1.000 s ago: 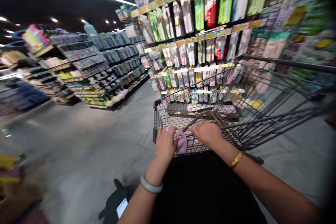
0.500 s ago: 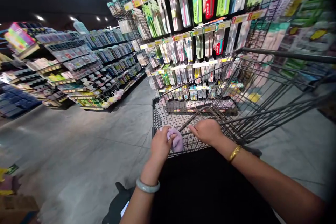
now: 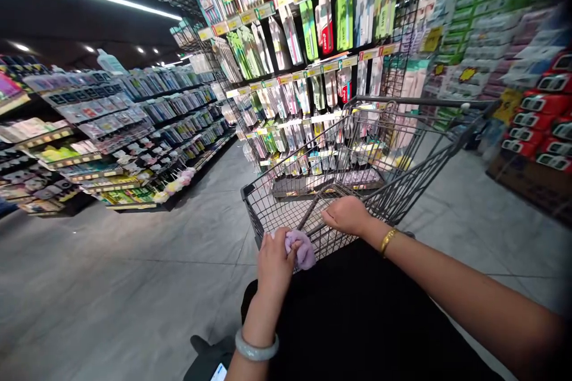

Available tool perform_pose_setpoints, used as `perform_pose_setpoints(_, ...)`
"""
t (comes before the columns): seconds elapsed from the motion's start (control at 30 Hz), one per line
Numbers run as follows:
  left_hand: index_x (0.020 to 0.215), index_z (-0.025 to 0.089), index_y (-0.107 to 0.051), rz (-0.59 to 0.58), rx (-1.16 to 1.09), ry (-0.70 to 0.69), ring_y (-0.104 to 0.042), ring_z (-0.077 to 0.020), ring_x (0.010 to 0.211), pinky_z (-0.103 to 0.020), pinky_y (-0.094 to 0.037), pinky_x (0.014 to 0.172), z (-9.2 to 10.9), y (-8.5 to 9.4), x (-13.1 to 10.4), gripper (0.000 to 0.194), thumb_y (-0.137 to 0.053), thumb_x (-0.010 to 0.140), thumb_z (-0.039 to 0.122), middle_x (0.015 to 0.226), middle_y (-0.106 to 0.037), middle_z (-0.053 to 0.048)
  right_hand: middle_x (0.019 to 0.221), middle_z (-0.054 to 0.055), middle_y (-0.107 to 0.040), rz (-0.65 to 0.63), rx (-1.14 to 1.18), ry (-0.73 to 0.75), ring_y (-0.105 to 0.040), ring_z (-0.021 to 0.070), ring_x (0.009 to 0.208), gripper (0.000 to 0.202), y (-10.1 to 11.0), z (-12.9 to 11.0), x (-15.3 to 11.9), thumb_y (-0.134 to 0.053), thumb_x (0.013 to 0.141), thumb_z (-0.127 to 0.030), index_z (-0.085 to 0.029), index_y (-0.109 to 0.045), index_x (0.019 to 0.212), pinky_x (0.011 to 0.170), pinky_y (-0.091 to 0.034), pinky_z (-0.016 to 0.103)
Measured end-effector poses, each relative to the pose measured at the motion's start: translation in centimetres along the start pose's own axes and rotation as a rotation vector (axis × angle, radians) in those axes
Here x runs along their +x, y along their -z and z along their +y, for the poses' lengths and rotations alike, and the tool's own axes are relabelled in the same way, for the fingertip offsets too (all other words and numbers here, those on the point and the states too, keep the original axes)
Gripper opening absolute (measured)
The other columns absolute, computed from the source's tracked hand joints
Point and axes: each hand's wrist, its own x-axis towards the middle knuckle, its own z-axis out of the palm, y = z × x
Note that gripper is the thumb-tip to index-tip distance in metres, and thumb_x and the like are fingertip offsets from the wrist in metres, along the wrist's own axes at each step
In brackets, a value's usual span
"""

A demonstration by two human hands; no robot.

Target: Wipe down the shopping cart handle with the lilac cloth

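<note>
A dark wire shopping cart (image 3: pixel 322 238) stands sideways in front of me, its basket bare mesh with a folded child-seat part. My left hand (image 3: pixel 274 256) is closed on a fluffy lilac cloth (image 3: pixel 304 250), bunched at the near rim near the cart's left corner. A grey bangle (image 3: pixel 257 350) circles that wrist. Farther right, my right hand (image 3: pixel 346 215) is curled over the cart's near top rail, its fingers mostly hidden by the back of the hand. This wrist wears a gold bracelet (image 3: pixel 388 241).
Behind the cart rises a toothbrush rack (image 3: pixel 286 71). Shelves of packaged goods (image 3: pixel 134 125) stand to the left across grey floor (image 3: pixel 147 286). Stacked red packages (image 3: pixel 536 119) are on the right. A dark object with a lit screen (image 3: pixel 218 372) shows at the bottom.
The view has turned right, so the shelves sit farther left and the red packages have come into sight. Both hands keep their places at the cart, the lilac cloth still in my left.
</note>
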Motion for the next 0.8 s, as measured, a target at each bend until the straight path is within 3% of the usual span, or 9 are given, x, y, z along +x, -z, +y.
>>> perform_pose_setpoints(0.13, 0.115, 0.023, -0.06, 0.01, -0.012, 0.103, -0.058, -0.0263, 0.098, -0.039, -0.047, 0.087, 1.1, 0.1, -1.5, 0.028, -0.055, 0.092, 0.038, 0.101, -0.062, -0.008, 0.075, 0.011, -0.072, 0.004, 0.021, 0.032, -0.061, 0.0176, 0.067, 0.056, 0.1, 0.0, -0.2, -0.032, 0.096, -0.042, -0.014, -0.075, 0.072, 0.058, -0.027, 0.029)
perform_pose_setpoints(0.33, 0.115, 0.024, -0.06, 0.005, -0.02, 0.179, -0.059, -0.0253, 0.097, -0.036, -0.046, 0.084, 1.9, 0.7, -2.6, 0.028, -0.058, 0.091, 0.037, 0.102, -0.061, -0.007, 0.077, 0.011, -0.072, 0.022, 0.035, 0.05, -0.061, 0.0177, 0.067, 0.053, 0.1, -0.4, -0.3, -0.033, 0.094, -0.04, -0.014, -0.074, 0.072, 0.058, -0.028, 0.028)
perform_pose_setpoints(0.8, 0.117, 0.024, -0.059, 0.018, -0.019, 0.222, -0.061, -0.0258, 0.096, -0.037, -0.048, 0.083, 0.0, 1.5, -4.8, 0.031, -0.054, 0.092, 0.042, 0.106, -0.062, -0.008, 0.076, 0.01, -0.073, 0.017, 0.079, 0.066, -0.062, 0.0182, 0.069, 0.051, 0.4, -3.1, 0.3, -0.036, 0.092, -0.042, -0.015, -0.076, 0.074, 0.059, -0.031, 0.027)
